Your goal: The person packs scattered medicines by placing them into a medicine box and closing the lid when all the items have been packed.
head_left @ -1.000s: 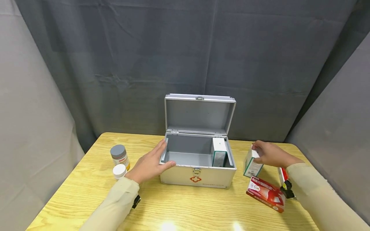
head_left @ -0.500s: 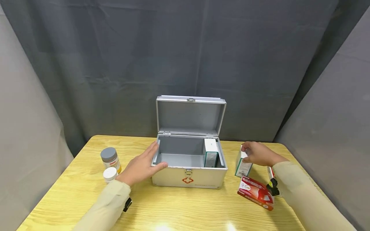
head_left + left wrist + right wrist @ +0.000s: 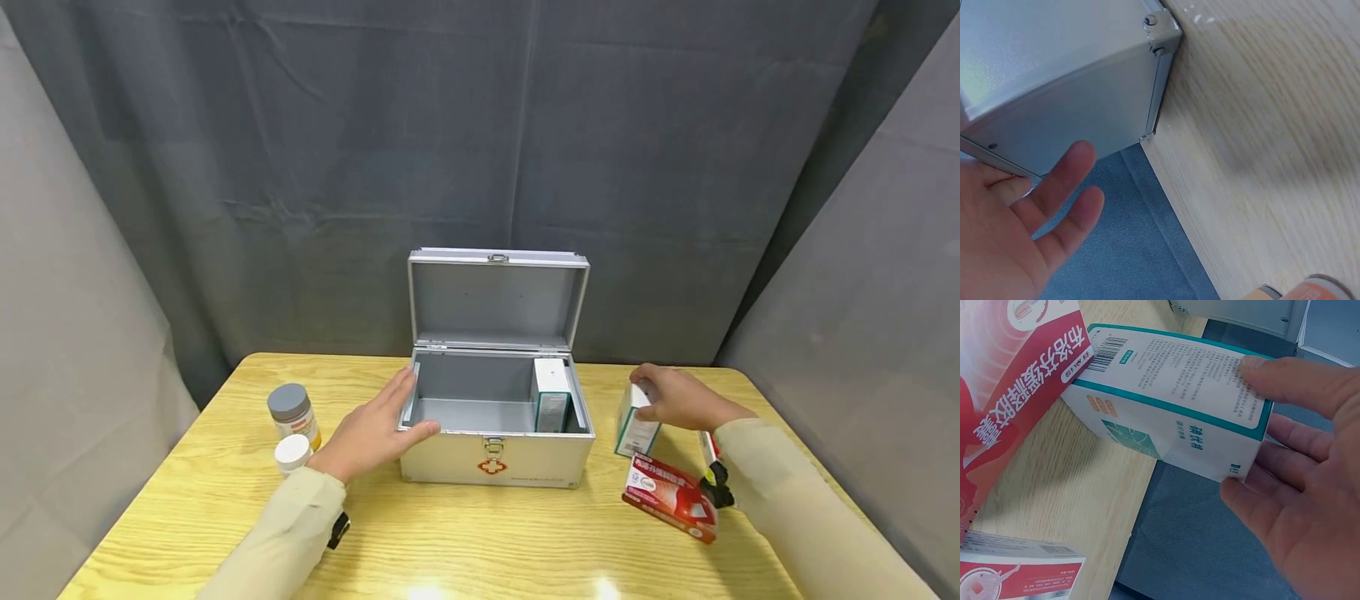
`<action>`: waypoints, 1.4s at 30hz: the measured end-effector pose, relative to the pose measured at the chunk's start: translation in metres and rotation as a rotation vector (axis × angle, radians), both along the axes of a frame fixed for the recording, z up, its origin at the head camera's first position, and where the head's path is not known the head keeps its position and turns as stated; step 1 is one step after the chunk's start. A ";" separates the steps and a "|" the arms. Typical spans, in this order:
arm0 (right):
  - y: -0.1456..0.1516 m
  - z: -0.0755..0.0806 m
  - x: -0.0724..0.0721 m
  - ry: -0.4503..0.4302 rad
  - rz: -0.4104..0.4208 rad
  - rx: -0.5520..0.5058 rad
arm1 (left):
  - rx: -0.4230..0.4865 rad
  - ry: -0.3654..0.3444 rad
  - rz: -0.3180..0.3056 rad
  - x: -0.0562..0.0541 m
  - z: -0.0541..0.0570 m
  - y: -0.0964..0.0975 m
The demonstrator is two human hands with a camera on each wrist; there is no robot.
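Observation:
A silver first-aid case (image 3: 450, 460) with a red cross emblem stands in the middle of the table, its lid raised. Inside at the right end is a white and teal medicine box (image 3: 551, 400). My left hand (image 3: 371, 433) rests at the case's left rim, fingers extended and thumb over the front edge. To the right of the case, my right hand (image 3: 682, 400) grips the top end of another white and teal medicine box (image 3: 636, 435). In the right wrist view, the thumb lies on this box's (image 3: 1172, 387) barcode side, with the fingers around the opposite side.
A red medicine box (image 3: 667, 496) lies in front of the gripped box. Beside it, a red and white box (image 3: 1022, 569) is partly hidden by the right wrist in the head view. At the left stand a grey-lidded bottle (image 3: 291, 404) and a white-capped bottle (image 3: 292, 452).
The head view has shifted slightly, moving the whole scene left in the picture. Both hands keep their places, the left at the case rim and the right on the medicine box.

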State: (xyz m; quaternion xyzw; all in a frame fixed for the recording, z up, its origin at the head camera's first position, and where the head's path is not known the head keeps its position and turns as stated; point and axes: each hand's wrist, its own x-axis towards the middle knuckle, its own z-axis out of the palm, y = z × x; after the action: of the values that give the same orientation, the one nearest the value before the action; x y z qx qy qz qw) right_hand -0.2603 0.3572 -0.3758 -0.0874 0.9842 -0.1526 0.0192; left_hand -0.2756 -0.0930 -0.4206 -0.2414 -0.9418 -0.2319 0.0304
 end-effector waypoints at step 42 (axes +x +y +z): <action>-0.009 0.015 -0.008 -0.096 -0.005 0.045 | 0.018 -0.002 -0.009 0.000 0.001 0.000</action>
State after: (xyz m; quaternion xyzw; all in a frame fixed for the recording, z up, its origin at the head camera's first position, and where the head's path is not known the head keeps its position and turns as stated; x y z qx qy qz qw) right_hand -0.2680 0.3487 -0.3607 -0.0769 0.9856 -0.1344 0.0679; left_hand -0.2758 -0.0932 -0.4194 -0.2452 -0.9386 -0.2407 0.0308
